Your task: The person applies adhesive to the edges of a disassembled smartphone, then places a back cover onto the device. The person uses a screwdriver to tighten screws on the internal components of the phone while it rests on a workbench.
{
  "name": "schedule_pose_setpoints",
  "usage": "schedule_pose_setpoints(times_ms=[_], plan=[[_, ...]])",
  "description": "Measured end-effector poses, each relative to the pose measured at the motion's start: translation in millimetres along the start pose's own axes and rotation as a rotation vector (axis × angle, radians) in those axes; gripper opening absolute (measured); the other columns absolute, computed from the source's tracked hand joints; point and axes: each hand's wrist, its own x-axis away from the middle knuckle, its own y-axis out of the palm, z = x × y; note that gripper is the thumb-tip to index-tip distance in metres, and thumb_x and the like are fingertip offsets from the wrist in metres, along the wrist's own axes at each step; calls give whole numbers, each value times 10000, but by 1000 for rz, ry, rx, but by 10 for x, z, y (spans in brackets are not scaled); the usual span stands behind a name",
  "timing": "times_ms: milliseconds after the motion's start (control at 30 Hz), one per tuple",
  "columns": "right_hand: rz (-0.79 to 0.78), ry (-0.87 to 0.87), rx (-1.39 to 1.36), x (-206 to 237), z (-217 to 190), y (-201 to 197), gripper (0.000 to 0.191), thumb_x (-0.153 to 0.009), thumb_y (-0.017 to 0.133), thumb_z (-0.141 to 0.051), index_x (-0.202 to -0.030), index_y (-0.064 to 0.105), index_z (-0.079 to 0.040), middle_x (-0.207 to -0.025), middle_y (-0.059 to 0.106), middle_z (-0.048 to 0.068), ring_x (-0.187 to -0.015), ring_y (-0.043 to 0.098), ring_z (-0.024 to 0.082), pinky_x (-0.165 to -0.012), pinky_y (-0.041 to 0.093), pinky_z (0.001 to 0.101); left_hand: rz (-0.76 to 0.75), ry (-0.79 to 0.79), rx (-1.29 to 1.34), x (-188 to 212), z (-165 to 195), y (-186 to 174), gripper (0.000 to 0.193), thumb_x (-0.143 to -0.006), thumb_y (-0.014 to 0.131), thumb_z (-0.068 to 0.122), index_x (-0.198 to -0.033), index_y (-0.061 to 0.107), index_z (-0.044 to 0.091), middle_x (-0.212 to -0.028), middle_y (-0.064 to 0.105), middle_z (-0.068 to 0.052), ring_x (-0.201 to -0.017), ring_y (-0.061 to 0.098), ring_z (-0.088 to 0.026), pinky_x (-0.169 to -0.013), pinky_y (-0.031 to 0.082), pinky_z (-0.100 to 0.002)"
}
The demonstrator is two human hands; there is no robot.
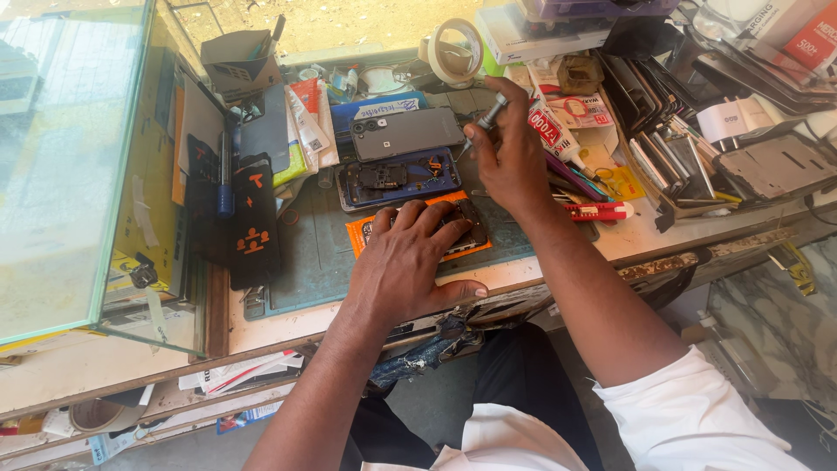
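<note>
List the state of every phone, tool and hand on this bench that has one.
left hand: flat, pressing on the opened phone
opened phone: back off, lying on an orange sheet
right hand: raised, gripping the screwdriver
screwdriver: held tilted, tip down
blue phone: opened, insides showing
grey phone: closed, back up
tape roll: standing on edge

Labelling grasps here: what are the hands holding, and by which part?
Right hand grips a slim metal screwdriver by its handle, tip hidden. Left hand lies flat on the opened dark phone on the orange pad, pressing it, not gripping.
</note>
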Motion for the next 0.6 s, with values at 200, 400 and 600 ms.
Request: schedule_pose_setpoints(times_ms=[200, 400, 600], plan=[[-5, 29, -279, 82, -92, -197, 643, -1118, 629, -34, -1613, 242, -173, -1144, 690, 125, -913, 722, 146, -686, 632, 267, 4, -6, 12, 8, 5, -4, 862, -712, 666, 800, -1271, 694, 144, -1290, 640, -95, -1185, 544, -311, -982, 404, -482], [-61, 142, -479, 374, -37, -374, 669, -1078, 533, 85, -1587, 183, -172, -1267, 654, 165, -1025, 716, 175, -890, 664, 322, 6, -2, 20, 7, 2, 6, 867, -706, 672, 801, -1268, 693, 141, -1281, 639, -97, -1190, 543, -312, -988, 404, -491], [-67, 168, -538, 517, 60, -297, 650, -1017, 500, 141, -1510, 193, -151, -1233, 631, 168, -1070, 714, 198, -942, 649, 348, 12, 2, 10, 3, 15, 6, 856, -716, 671, 794, -1273, 692, 145, -1293, 635, -84, -1197, 542, -309, -978, 398, -496]])
